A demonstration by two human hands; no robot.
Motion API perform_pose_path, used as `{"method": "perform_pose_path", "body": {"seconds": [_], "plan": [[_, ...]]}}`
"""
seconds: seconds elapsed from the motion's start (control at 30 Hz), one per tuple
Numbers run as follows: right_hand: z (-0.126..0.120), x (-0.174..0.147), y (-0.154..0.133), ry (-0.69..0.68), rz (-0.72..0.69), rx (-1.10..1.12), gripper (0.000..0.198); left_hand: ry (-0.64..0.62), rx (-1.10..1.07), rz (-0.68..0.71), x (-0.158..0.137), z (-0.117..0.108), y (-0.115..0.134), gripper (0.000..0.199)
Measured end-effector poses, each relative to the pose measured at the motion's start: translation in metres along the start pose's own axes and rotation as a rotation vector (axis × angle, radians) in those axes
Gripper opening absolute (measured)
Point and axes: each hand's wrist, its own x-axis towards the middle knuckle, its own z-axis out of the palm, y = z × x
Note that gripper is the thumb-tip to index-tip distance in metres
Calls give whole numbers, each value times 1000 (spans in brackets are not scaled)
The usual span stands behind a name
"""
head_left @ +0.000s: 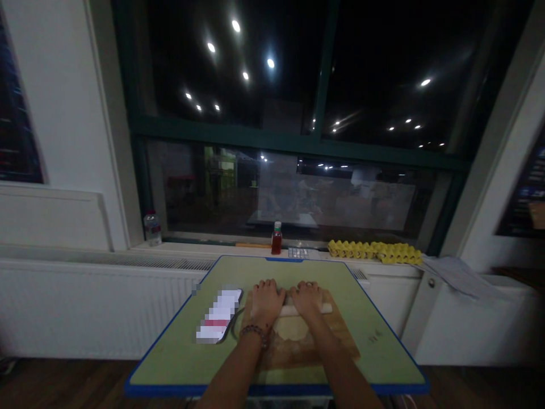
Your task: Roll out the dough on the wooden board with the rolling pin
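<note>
A pale rolling pin (326, 308) lies crosswise on a wooden board (298, 359), and both of my hands rest on top of it. My left hand (267, 300) covers the left part of the pin, its fingers bent forward over the far side; a beaded bracelet circles that wrist. Farther right, my right hand (307, 298) bears down on the pin in the same way, leaving the pin's right end showing. A flat, pale sheet of dough (291, 329) spreads on the board just on the near side of the pin, between my forearms.
The board sits on a green table (374, 358) with a blue edge. A phone (219, 315) with a lit screen lies left of the board. Along the windowsill stand a red-filled bottle (276, 240), yellow egg trays (374, 251) and a clear bottle (152, 228). A grey cloth (462, 275) drapes at right.
</note>
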Motion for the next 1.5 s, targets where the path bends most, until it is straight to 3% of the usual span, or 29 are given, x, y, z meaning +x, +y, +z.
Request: {"method": "perform_pose_path", "body": {"seconds": [0.33, 0.83, 1.27, 1.5], "plan": [[-6, -18, 2, 41, -61, 13, 33, 27, 19, 51, -17, -3, 3, 38], [-3, 13, -1, 61, 54, 51, 35, -16, -17, -57, 10, 7, -2, 37], [1, 18, -4, -11, 89, 12, 40, 67, -46, 36, 8, -2, 0, 34], [2, 21, -4, -29, 72, 7, 38, 45, -45, 31, 11, -3, 0, 34]]}}
